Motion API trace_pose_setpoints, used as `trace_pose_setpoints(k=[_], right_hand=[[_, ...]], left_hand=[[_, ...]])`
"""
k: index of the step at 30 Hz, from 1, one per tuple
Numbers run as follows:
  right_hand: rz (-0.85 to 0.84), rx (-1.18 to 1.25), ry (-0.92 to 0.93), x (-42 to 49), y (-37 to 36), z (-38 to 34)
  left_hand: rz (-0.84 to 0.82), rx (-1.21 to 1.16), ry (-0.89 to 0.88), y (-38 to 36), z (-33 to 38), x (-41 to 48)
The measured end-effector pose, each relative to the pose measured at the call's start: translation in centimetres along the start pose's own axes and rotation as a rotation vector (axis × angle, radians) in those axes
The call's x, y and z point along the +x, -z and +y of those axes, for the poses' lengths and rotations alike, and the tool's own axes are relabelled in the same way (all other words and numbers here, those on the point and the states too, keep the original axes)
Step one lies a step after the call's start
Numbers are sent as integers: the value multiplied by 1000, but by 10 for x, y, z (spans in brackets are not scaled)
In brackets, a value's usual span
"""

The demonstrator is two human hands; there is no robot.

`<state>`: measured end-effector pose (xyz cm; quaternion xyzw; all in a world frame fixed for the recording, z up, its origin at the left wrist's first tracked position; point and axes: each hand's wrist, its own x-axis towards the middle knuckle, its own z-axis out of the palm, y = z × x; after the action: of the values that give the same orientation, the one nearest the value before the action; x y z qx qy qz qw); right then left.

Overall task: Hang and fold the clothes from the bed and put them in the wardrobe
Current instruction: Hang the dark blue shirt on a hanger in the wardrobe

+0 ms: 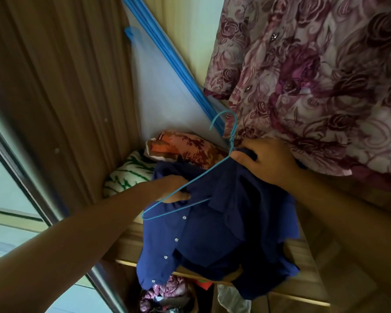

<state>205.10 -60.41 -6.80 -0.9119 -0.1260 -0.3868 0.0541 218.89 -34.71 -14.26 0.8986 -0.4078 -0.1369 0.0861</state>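
Observation:
A navy blue button shirt [215,236] hangs in front of me inside the wooden wardrobe [54,91]. A thin blue wire hanger [190,184] runs through its collar, hook pointing up. My left hand [172,188] grips the shirt's shoulder and the hanger's left arm. Just under the hook, my right hand [264,159] holds the bunched collar. A purple rose-print garment [314,75] hangs at the upper right, touching my right hand.
Folded fabrics lie on the shelf behind the shirt: an orange floral piece [185,147] and a white and green one [129,175]. A blue and white folded net [163,82] leans in the back. More clothes [165,294] sit in the lower compartment. A sliding door frame [32,177] stands left.

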Motion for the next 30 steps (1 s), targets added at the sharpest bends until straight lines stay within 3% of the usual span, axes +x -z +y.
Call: trace_pose_setpoints(k=[5, 8, 17, 24, 28, 30], right_hand=[[-18, -191, 68, -7, 11, 18], [-1, -239, 76, -10, 9, 29], [41, -427, -141, 18, 12, 30], [92, -580, -113, 48, 30, 26], [90, -616, -146, 64, 38, 17], [68, -592, -178, 72, 39, 11]], left_hand=[[275, -566, 50, 30, -21, -3], [403, -741, -11, 62, -21, -21], [401, -376, -38, 144, -7, -67], [300, -140, -33, 196, 7, -93], [53, 36, 78, 211, 29, -103], [-47, 13, 122, 213, 43, -104]])
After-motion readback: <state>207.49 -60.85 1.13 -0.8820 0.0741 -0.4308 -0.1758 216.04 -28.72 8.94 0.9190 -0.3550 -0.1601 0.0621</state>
